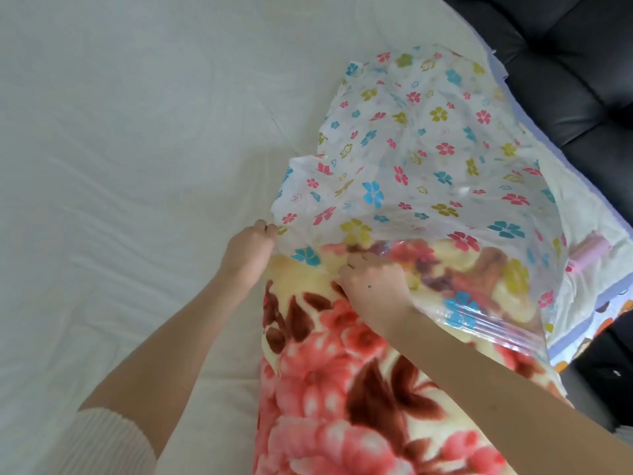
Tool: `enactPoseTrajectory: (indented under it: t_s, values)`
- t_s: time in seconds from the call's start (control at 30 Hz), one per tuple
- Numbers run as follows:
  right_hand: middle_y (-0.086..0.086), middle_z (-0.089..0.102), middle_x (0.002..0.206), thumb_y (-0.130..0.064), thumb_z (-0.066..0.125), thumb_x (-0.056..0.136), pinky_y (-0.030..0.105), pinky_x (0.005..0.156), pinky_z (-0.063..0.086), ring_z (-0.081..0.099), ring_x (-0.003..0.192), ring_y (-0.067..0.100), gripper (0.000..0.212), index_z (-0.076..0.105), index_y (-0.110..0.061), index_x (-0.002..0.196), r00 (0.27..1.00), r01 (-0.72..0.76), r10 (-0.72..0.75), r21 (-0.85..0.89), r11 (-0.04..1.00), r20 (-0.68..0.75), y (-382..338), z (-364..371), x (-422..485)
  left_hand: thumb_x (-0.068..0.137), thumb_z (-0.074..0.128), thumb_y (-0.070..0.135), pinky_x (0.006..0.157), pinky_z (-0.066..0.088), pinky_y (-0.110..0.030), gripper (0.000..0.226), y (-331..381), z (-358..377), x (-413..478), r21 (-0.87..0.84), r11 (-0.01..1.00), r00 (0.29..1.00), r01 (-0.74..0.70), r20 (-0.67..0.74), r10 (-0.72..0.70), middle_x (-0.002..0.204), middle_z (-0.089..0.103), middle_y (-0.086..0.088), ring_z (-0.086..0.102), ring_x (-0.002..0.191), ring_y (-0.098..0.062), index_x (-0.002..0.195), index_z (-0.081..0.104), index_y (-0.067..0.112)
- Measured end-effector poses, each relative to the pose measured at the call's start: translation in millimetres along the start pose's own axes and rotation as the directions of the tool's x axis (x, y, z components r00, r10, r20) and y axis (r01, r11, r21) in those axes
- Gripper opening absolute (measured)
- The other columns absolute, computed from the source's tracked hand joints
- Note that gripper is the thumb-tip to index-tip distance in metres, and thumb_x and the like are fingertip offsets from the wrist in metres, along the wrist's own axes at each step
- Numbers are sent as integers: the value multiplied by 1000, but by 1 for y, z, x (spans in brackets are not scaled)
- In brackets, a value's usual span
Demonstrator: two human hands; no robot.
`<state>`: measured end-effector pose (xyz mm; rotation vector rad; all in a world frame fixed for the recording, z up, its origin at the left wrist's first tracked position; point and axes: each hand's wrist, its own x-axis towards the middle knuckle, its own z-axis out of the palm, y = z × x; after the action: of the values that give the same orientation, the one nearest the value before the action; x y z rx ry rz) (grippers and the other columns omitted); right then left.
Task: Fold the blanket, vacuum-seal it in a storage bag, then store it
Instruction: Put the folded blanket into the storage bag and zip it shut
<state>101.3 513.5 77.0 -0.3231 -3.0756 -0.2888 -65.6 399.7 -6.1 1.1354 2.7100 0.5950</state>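
Head view shows the folded blanket (342, 389) lying on the bed (120, 166), only its far end inside the storage bag (428, 149). The left hand (248, 255) pinches the bag's edge, the right hand (373, 286) grips its rim. Stuffing, sealing, vacuuming and storing are, I judge, not yet done.

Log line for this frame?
stage: bagging | blanket partly in storage bag | left hand pinches bag edge | right hand grips bag edge
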Motion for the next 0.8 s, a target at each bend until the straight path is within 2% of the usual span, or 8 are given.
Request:
enactPoseTrajectory:
  t_s: [0.07, 0.13, 0.2, 0.4, 0.53, 0.6, 0.7, 0.8]
  values:
    - [0, 43, 42, -2, 78, 15, 16, 44, 15, 45, 37, 19, 40, 48, -16, 37, 999, 32, -32, -13, 999, 8, -6, 3, 4, 85, 53, 3, 66, 45, -38, 13, -6, 15, 0, -271, 943, 978, 191, -27, -206, 90, 61, -16, 61, 80, -35, 97, 57, 3]
    - [-1, 44, 43, 0, 69, 17, 17, 44, 16, 44, 37, 19, 34, 47, -16, 38, 998, 58, -57, -44, 997, 6, -6, 7, 2, 87, 59, 19, 75, 52, -38, 8, -5, 29, -4, -609, 670, 877, 425, 94, -471, 87, 68, -9, 64, 82, -30, 89, 62, 12]
    - [-1, 43, 43, 1, 66, 19, 17, 44, 17, 44, 38, 19, 33, 47, -17, 38, 996, 84, -84, -52, 995, -2, -3, 9, -2, 88, 60, 21, 74, 51, -32, 11, -3, 40, -11, -691, 547, 847, 472, 181, -501, 88, 70, -6, 64, 81, -27, 87, 67, 14]
    - [3, 56, 67, -7, 57, 63, 33, 60, 42, 54, 64, 25, 8, 62, -14, 64, 917, 378, -371, 24, 925, -145, -39, 14, -9, 96, 48, 13, 66, 38, -33, 23, -36, 43, -16, -341, 930, 991, 137, 54, -126, 85, 64, -19, 60, 79, -34, 89, 61, -4]
    - [4, 64, 117, -30, 47, 89, 42, 110, 32, 53, 117, 26, 34, 66, -15, 113, 749, 633, -577, -95, 768, 324, -77, 42, 19, 98, 39, 15, 73, 42, -41, 20, -38, 50, -12, -198, 967, 984, 160, 108, -141, 94, 59, -15, 56, 83, -34, 93, 53, 1]
    - [6, 53, 135, -44, 33, 97, 46, 117, 12, 34, 135, 27, 50, 55, -13, 130, 707, 642, -530, -113, 758, 467, -81, 50, 33, 93, 44, 6, 64, 42, -37, 16, -37, 56, -14, -490, 826, 961, 277, 132, -244, 77, 58, -11, 51, 72, -27, 79, 51, 5]
    - [4, 66, 109, -50, 33, 93, 51, 115, 9, 47, 120, 29, 54, 69, -11, 106, 725, 633, -574, -39, 773, 381, -61, 54, 32, 93, 54, 10, 62, 52, -33, 19, -29, 59, -18, -824, 390, 893, 412, 279, -354, 70, 59, -7, 53, 68, -23, 74, 56, 12]
    - [-1, 67, 75, -52, 32, 87, 45, 112, 16, 59, 92, 25, 58, 73, -13, 76, 759, 600, -580, 25, 799, 296, -31, 60, 14, 90, 60, 10, 70, 54, -36, 15, -18, 65, -17, -818, 488, 944, 306, 193, -268, 73, 64, -7, 59, 68, -20, 75, 61, 12]
